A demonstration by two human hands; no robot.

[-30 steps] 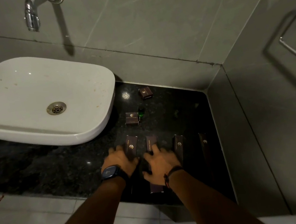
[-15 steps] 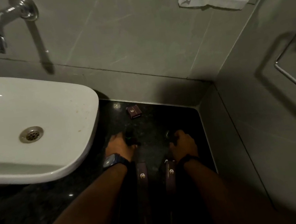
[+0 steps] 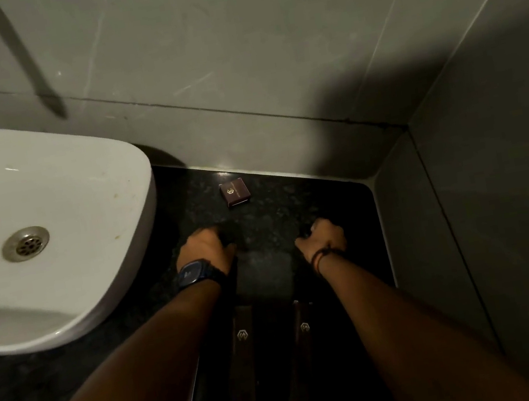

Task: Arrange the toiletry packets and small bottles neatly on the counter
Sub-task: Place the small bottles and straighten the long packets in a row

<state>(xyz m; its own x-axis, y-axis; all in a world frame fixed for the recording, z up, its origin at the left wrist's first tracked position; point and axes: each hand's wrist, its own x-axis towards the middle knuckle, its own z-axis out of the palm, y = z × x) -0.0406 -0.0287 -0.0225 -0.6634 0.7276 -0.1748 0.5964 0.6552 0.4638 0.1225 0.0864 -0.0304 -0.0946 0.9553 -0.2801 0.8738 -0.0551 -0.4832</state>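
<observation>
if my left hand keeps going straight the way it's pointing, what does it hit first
Probably nothing before the back wall. The left hand points up the dark counter, and the small square box sits slightly right of that line, though depth is unclear.

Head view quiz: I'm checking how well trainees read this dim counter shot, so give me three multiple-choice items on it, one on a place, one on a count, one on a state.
1. Where does the small square packet lie?
A. in the sink
B. on the black counter near the back wall
C. under the right hand

2. How many long dark packets with a logo show between the forearms?
A. two
B. four
C. none

3. How are the hands?
A. both flat and spread wide
B. both curled, knuckles up, down at the counter
C. both raised above the sink

Answers
1. B: it sits alone on the counter, beyond both hands and right of the sink.
2. A: one long packet and a second lie side by side.
3. B: the left hand and right hand are curled; what they hold is too dark to tell.
</observation>
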